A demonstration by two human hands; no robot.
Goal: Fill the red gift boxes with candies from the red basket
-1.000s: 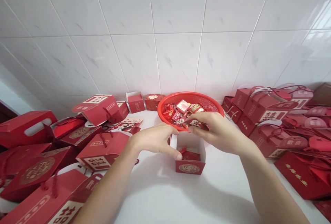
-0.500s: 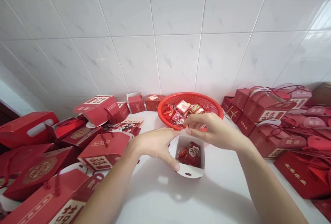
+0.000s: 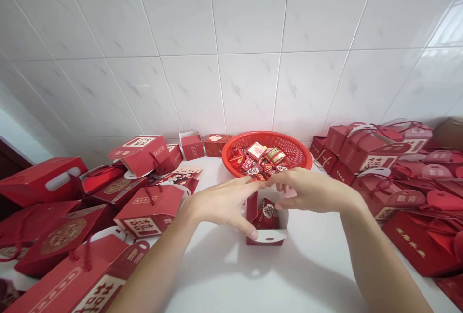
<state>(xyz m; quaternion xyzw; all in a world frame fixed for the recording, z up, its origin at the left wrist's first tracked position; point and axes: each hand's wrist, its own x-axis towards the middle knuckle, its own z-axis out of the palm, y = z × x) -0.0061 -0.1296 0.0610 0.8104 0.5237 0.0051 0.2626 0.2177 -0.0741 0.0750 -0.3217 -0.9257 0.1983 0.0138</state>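
Observation:
A small red box with a white inside (image 3: 265, 242) stands on the white table, its top uncovered and a flap with an oval hole folded toward me. Inside it lie red wrapped sweets (image 3: 266, 211). My left hand (image 3: 224, 204) is at the box's left side, thumb on the near flap and fingers over the far edge, spread apart. At the far right edge my right hand (image 3: 307, 190) has its fingers curved over the box, thumb apart from them; nothing shows in its grasp. Just beyond stands a red plastic basket (image 3: 231, 143) of mixed wrapped sweets (image 3: 257, 162).
Red gift boxes (image 3: 148, 207) with corded handles crowd the left side. More boxes (image 3: 374, 156) are stacked on the right. Small boxes (image 3: 192, 145) stand by the tiled wall (image 3: 249, 81) at the back. The white table (image 3: 231, 274) shows in front.
My right hand has moved slightly down and right, with its thumb now over the box's opening. The near flap looks more raised, and more of the box's front wall shows.

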